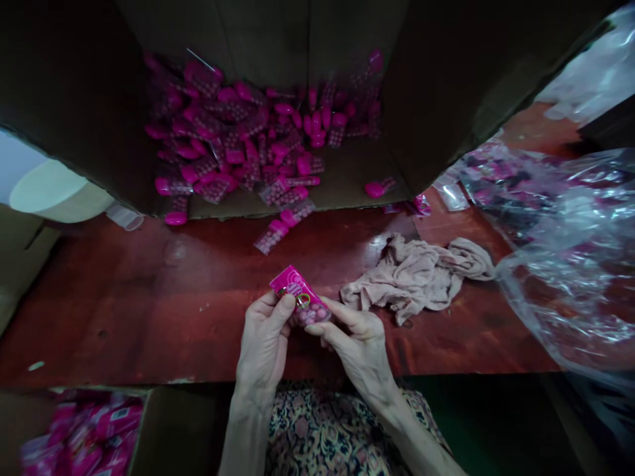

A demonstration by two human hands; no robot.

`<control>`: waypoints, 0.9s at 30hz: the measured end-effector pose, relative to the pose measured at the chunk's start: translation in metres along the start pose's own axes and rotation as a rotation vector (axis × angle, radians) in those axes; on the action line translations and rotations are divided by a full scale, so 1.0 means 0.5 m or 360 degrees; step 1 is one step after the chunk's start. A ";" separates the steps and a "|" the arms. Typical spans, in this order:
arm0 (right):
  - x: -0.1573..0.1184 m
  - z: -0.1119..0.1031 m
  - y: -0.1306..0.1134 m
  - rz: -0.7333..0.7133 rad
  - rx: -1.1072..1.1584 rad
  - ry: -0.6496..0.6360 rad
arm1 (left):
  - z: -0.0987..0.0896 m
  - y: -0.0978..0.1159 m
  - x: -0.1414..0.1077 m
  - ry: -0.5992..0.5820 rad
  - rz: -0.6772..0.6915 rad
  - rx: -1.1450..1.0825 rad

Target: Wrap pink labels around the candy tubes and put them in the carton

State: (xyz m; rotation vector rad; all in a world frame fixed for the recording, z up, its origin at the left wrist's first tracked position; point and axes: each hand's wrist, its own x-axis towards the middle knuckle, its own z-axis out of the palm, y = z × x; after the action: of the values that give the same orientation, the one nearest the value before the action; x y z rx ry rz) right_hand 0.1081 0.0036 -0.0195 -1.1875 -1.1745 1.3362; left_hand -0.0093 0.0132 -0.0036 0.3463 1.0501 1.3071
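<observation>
Left hand (pixel 262 340) and right hand (pixel 357 347) each pinch a pink blister packet (pixel 300 296) between thumb and fingers, held just above the reddish wooden table (pixel 149 311). Crumpled beige cloth (pixel 417 274) lies just right. Loose pink packets (pixel 233 125) heap far off inside a cardboard carton (pixel 74 99); clear plastic bag (pixel 570 264) at right.

Free room over the red tabletop (pixel 124 317) beside the left hand (pixel 262 340), crumpled beige cloth (pixel 411 277) blocking rightward.

A reddish-brown wooden tabletop (pixel 124 297) lies dimly lit before dark cardboard walls (pixel 436 86), with a pale tub (pixel 47 188) at left.
</observation>
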 end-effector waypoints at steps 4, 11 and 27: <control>0.002 0.002 -0.001 0.0032 0.0014 0.0017 | -0.001 -0.001 0.003 -0.0008 0.0009 -0.0001; 0.006 0.005 0.001 0.0179 0.0108 0.0025 | 0.004 -0.005 0.000 0.0038 0.0059 0.0035; 0.010 -0.010 0.006 0.0291 0.0372 -0.0132 | -0.003 0.022 -0.046 -0.0061 0.0597 0.0839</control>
State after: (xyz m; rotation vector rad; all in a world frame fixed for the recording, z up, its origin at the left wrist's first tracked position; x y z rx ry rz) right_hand 0.1127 0.0084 -0.0233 -1.0975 -0.9531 1.6265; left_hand -0.0152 -0.0049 0.0139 1.0006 1.3344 1.3256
